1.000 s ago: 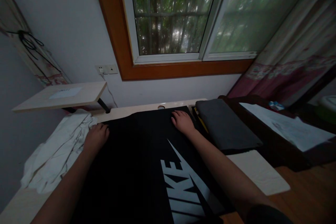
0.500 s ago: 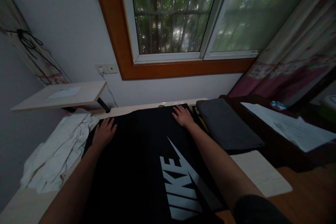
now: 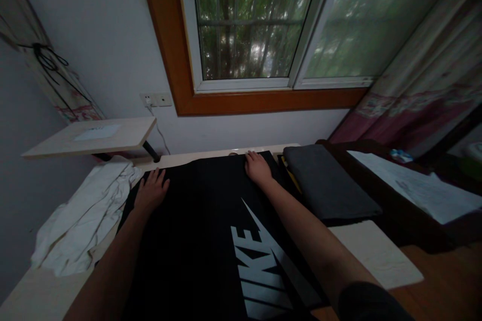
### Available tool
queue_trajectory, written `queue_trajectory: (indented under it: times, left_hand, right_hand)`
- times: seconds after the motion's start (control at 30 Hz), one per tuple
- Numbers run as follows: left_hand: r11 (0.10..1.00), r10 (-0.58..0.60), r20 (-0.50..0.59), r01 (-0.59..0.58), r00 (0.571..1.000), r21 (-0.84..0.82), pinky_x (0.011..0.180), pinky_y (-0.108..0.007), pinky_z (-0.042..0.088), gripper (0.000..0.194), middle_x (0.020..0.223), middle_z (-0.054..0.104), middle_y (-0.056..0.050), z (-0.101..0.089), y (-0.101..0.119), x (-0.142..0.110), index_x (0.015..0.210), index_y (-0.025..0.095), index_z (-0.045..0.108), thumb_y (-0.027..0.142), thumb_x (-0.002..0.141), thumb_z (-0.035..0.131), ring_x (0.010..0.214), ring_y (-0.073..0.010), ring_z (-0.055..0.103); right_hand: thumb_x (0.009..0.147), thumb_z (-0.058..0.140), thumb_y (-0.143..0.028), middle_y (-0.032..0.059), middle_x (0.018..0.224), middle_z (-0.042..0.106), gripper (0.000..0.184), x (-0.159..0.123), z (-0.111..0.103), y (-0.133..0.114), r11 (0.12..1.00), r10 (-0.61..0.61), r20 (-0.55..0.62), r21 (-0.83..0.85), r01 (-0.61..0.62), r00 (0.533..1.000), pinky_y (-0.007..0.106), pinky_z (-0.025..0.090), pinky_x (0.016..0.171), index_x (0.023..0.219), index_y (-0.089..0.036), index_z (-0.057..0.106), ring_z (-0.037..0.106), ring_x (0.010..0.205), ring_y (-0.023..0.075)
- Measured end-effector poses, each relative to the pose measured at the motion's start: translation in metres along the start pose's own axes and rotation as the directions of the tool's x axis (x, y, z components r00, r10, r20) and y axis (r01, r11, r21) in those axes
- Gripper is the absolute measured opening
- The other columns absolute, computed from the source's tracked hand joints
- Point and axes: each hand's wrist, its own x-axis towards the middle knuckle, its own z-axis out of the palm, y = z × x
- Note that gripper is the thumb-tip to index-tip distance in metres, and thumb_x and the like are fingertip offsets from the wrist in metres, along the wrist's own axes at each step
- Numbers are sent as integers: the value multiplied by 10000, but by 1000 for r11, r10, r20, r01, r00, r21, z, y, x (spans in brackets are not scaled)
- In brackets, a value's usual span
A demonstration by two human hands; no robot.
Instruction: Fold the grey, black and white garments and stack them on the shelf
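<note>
Two piles sit close to the black cloth (image 3: 188,230): a crumpled white cloth (image 3: 86,213) by its left side and a folded gray cloth (image 3: 331,180) by its right side. They leave little room at its far corners. A small raised shelf (image 3: 128,136) stands behind the white cloth, with a paper (image 3: 97,132) on top. Past the gray cloth, a big sheet (image 3: 417,185) lies on something dark brown. A window (image 3: 256,20) is in the wall ahead.

The black cloth lies spread on the pale table (image 3: 47,288), with big light letters on it. The left hand (image 3: 151,190) is flat near its far left corner, palm down, fingers open and a bit apart. The right hand (image 3: 258,167) is palm down near the far right corner, fingers open, a little bent and closer together. Both arms reach forward over the cloth.
</note>
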Motion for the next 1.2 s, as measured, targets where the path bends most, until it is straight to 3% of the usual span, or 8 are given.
queue_trajectory:
  times: [0.13,0.27,0.4,0.73,1.2]
  left_hand:
    - [1000,4,-3,-4,1000,-12,1188,-592,292,579,1666,299,-163,-6,2,-3,1560,168,406,366,1022,326,1546,-322,264]
    - [999,1,-8,-1,1000,-39,1188,-595,291,550,1652,344,-141,-8,3,-4,1533,219,459,371,1013,365,1542,-319,278]
    - [1000,-6,-16,5,1000,-28,1194,-588,286,573,1667,302,-155,-1,-1,-1,1553,171,422,377,1027,327,1547,-313,264]
    - [1000,-14,-32,13,999,-10,1207,-572,278,595,1673,285,-142,10,-4,1,1571,162,382,410,1035,309,1550,-301,260]
    - [1000,-16,-39,16,999,-5,1195,-573,299,599,1671,289,-146,13,-7,2,1567,172,392,421,1026,321,1543,-309,277]
  right_hand:
    - [983,448,-248,127,1483,566,475,6,4,-64,971,-187,0,149,185,982,422,368,1201,1426,-150,585,501,1386,264]
    - [1003,426,-245,88,1487,573,468,11,17,-113,885,-413,56,261,386,909,372,377,1202,1441,-180,578,516,1383,211]
    - [1032,439,-349,123,1564,482,492,14,32,-135,884,-421,97,269,383,902,416,330,1231,1461,-133,547,433,1459,248]
    - [1045,440,-406,120,1601,429,528,18,31,-114,939,-287,141,236,249,947,441,269,1249,1502,-148,500,357,1503,262]
    - [1043,417,-415,81,1584,463,529,15,34,-98,944,-287,118,203,260,951,442,273,1241,1502,-165,504,370,1491,260]
